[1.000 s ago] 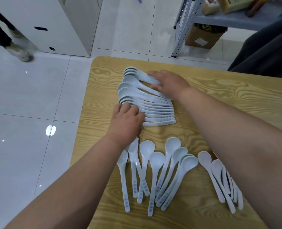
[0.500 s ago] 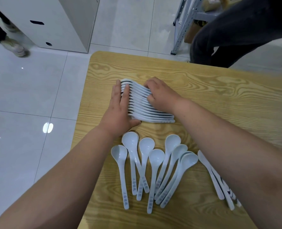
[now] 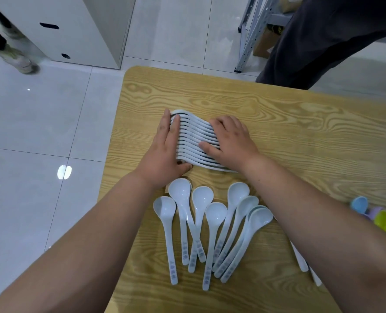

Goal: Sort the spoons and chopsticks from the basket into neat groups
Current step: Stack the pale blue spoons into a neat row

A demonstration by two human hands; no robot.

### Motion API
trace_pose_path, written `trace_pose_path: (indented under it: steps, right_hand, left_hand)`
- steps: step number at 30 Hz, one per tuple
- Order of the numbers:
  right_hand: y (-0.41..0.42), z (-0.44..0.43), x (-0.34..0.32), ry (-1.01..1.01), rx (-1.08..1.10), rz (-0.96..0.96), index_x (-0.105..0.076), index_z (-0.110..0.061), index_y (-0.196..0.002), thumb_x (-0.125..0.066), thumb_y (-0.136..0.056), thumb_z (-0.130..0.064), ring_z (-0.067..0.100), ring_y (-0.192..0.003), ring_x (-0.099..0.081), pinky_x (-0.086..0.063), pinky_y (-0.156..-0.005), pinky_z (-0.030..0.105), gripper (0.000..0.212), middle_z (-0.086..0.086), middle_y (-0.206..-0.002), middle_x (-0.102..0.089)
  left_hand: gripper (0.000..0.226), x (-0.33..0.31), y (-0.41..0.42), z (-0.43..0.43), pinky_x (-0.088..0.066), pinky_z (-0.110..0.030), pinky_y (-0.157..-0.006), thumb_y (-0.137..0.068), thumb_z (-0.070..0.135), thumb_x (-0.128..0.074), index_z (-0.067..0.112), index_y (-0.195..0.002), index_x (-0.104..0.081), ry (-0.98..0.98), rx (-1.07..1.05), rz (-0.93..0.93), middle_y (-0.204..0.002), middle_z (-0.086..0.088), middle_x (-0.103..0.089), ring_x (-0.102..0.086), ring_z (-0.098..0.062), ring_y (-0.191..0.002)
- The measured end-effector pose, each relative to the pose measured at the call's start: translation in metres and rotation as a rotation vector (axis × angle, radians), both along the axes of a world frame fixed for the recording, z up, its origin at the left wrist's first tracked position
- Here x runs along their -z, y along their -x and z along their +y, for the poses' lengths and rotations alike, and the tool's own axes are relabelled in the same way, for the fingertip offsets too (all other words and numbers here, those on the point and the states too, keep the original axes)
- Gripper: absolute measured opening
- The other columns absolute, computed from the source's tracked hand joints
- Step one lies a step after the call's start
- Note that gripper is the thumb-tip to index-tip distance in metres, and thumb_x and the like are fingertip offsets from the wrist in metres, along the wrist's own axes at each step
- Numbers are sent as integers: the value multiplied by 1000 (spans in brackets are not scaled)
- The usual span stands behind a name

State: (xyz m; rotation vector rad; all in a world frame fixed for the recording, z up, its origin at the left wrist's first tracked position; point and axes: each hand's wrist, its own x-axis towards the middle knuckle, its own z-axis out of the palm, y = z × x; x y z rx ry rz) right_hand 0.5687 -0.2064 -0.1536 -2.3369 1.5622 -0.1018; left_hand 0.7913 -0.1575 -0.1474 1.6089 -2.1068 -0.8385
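Observation:
A tight row of several pale blue spoons (image 3: 195, 141) lies on its side on the wooden table (image 3: 289, 136). My left hand (image 3: 165, 150) presses flat against the bowl ends of the row. My right hand (image 3: 230, 141) lies over the handle ends, fingers spread on them. Nearer to me, several loose pale blue spoons (image 3: 210, 222) lie bowl-up in a fan. A few more spoon handles (image 3: 300, 260) show under my right forearm. No chopsticks or basket are in view.
Small coloured spoons (image 3: 382, 215), blue, purple and green, sit at the table's right edge. A person in dark trousers (image 3: 312, 41) stands at the table's far side. A white cabinet (image 3: 85, 26) and a metal shelf leg (image 3: 248, 35) stand on the tiled floor beyond.
The spread-out spoons were pushed together into one tight row between my hands. My left hand shifted from the near end to the bowl side. The person in dark trousers stepped closer.

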Motion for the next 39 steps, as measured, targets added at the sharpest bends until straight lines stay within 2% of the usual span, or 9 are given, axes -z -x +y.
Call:
trace_pose_path:
  steps: [3, 6, 8, 13, 16, 20, 25, 35, 39]
  right_hand:
    - [1, -3, -6, -41, -25, 9, -41, -18, -144, -31, -82, -80, 26, -134, -35, -24, -113, 43, 88, 4, -143, -43]
    - [9, 4, -10, -102, -149, 103, -12, -16, -158, -31, -67, -96, 27, -145, -23, -12, -122, 47, 123, 7, -158, -26]
    - [14, 9, -9, -103, -220, 194, 3, -17, -159, -32, -60, -100, 27, -151, -12, -7, -124, 50, 134, 7, -164, -13]
    - [19, 9, -3, -72, -223, 191, 2, -19, -160, -44, -66, -91, 25, -153, -11, -6, -124, 49, 126, 4, -165, -13]
    - [20, 8, -2, -70, -218, 184, 0, -18, -160, -43, -67, -93, 22, -153, -5, -1, -124, 46, 128, 2, -166, -9]
    - [22, 2, -4, -78, -258, 184, 2, -20, -160, -40, -67, -95, 22, -153, -9, -3, -124, 46, 126, 1, -166, -9]
    - [22, -8, -9, -99, -302, 255, 12, -24, -158, -40, -72, -91, 20, -154, 4, 4, -124, 50, 121, -1, -167, 1]
    - [20, -2, -12, -119, -284, 231, 7, -22, -159, -46, -73, -88, 21, -154, 8, 1, -124, 52, 121, 0, -168, 5]
    - [22, -1, -17, -127, -264, 202, 3, -23, -160, -42, -70, -91, 22, -154, 5, 1, -124, 49, 122, 0, -168, 3]
  left_hand:
    - [128, -3, 0, -5, -30, -43, -119, -70, 20, -88, 10, -159, 4, -56, -3, 25, -165, -9, 17, 6, -23, -154]
    - [126, -2, 1, -5, -28, -46, -120, -72, 21, -86, 7, -159, 4, -47, 5, 24, -166, -11, 14, 5, -25, -154]
    - [126, -2, 1, -4, -28, -50, -120, -72, 19, -86, 7, -159, 4, -48, 17, 21, -166, -12, 13, 4, -27, -154]
    - [125, 0, 3, -3, -26, -44, -120, -72, 20, -86, 5, -158, 3, -28, 16, 26, -166, -12, 12, 4, -26, -154]
    - [125, 2, 4, -2, -19, -33, -119, -72, 22, -87, 6, -159, 1, -21, -21, 59, -166, -13, 9, 6, -19, -153]
    - [125, 3, 7, 3, -20, -31, -116, -72, 23, -87, 8, -159, 1, -10, -53, 56, -166, -12, 9, 6, -14, -151]
    - [123, 1, 6, 2, -18, -36, -120, -72, 30, -86, 10, -159, -2, -14, -88, -1, -165, -12, 3, -1, -24, -154]
    - [121, -7, 6, 3, -21, -40, -119, -72, 39, -84, 6, -159, -6, 19, -57, -136, -165, -18, -3, -10, -32, -152]
    - [113, -12, 7, 4, -25, -45, -120, -74, 46, -82, 5, -157, -17, 86, -18, -234, -164, -21, -11, -16, -35, -151]
